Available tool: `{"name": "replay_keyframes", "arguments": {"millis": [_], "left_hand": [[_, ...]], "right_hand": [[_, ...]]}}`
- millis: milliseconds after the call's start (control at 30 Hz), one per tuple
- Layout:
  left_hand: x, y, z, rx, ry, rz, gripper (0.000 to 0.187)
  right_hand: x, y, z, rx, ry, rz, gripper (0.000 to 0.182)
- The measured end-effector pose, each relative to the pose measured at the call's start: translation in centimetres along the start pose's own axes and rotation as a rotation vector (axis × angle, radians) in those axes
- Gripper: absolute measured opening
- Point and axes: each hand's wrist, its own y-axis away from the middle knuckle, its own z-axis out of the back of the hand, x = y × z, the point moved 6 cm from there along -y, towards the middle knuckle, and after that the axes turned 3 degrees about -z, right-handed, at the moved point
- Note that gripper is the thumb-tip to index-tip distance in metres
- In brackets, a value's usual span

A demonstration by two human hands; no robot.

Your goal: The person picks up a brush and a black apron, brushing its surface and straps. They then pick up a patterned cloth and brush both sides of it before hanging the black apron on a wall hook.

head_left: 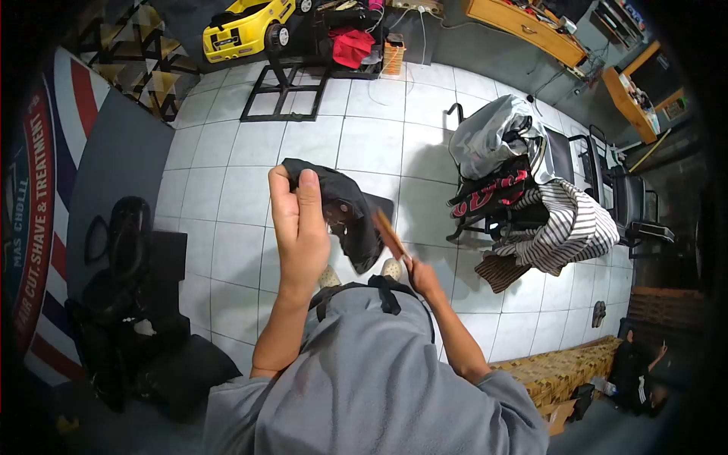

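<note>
My left hand is raised in front of me, its fingers closed on the upper end of a black cloth item, with the thumb pointing up. The item hangs down to the right in a curve, with a few small marks on its surface. To its right, my right hand grips the lower end of a brown brush-like tool, blurred by motion. The tool is tilted, its upper end close to the right edge of the black item. Whether they touch, I cannot tell.
Chairs on the right carry a silvery bag and a striped cloth. A black metal frame and a yellow toy car are ahead. A black chair stands left. Another person is at the lower right.
</note>
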Motion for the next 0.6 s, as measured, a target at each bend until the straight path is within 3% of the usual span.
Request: {"name": "replay_keyframes", "arguments": {"millis": [100, 200, 267, 467, 567, 600], "left_hand": [[0.7, 0.3, 0.2, 0.036, 0.001, 0.046, 0.011], [0.4, -0.1, 0.1, -0.015, -0.052, 0.075, 0.014], [0.9, 0.1, 0.7, -0.044, -0.121, 0.076, 0.015], [1.8, 0.6, 1.9, -0.039, -0.477, 0.014, 0.018], [-0.1, 0.7, 0.5, 0.041, -0.701, -0.133, 0.019], [-0.4, 0.9, 0.3, 0.045, -0.692, -0.095, 0.019]], "right_hand": [[-7.4, 0.0, -6.3, 0.343, 0.296, -0.104, 0.052], [-8.3, 0.0, -7.3, 0.271, 0.114, -0.192, 0.056], [-5.6, -0.6, -4.9, 0.132, -0.082, -0.107, 0.057], [15.9, 5.7, 11.8, 0.036, -0.962, 0.340, 0.039], [20.8, 8.2, 15.5, -0.006, -0.888, 0.625, 0.036], [20.7, 7.8, 14.9, 0.021, -0.799, 0.589, 0.034]]}}
